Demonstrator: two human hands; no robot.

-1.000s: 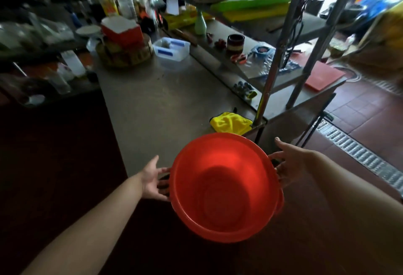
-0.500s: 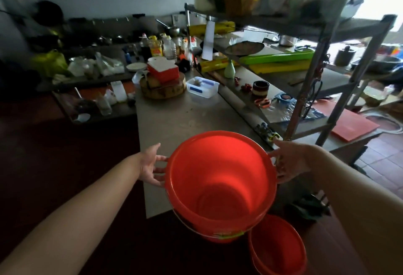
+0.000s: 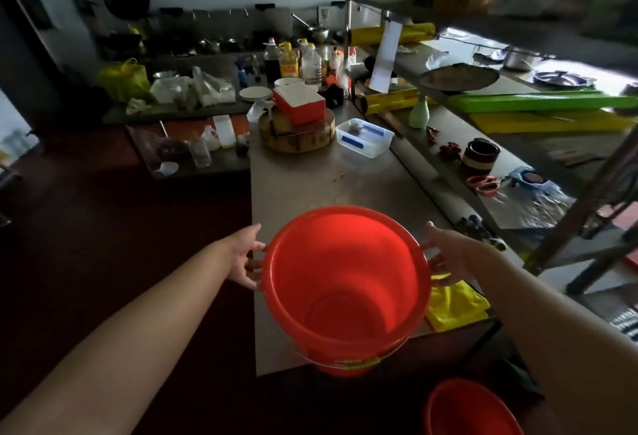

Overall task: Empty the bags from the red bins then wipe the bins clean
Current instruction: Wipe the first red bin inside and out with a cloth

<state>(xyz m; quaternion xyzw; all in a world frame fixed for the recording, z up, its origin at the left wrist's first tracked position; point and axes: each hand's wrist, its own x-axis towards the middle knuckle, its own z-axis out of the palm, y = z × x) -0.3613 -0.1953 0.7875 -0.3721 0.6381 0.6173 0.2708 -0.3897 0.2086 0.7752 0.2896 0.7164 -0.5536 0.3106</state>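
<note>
Red plastic, thin-walled, glossy.

Item: red bin (image 3: 345, 282), round, open-topped, inside bare, no bag showing in it. I hold it up over the near end of the steel counter (image 3: 310, 186), its base hanging past the near edge.

Grip: my left hand (image 3: 247, 258) and right hand (image 3: 445, 255) clamp the bin on opposite sides just under the rim. The fingers curl in at the small side lugs and the thumbs ride above.

Handling, as I judge it:
- Light, being empty.
- Stiff at the rolled rim, springy in the wall, so the rim and lugs are the places to hold.
- Smooth, and likely slippery once wet.
- Not fragile.

A wire bail (image 3: 310, 360) hangs slack low on the near side. It would do for one-handed carrying.

Count:
- Red bins: two. One is in my hands. The second red bin (image 3: 473, 410) stands low on the floor to my right, only partly in view.
- Whether the held one is a nested pair, I cannot tell.
- Yellow cloth (image 3: 455, 307): one, crumpled on the counter just beside the held bin.
- Bags in bins: none seen.
</note>
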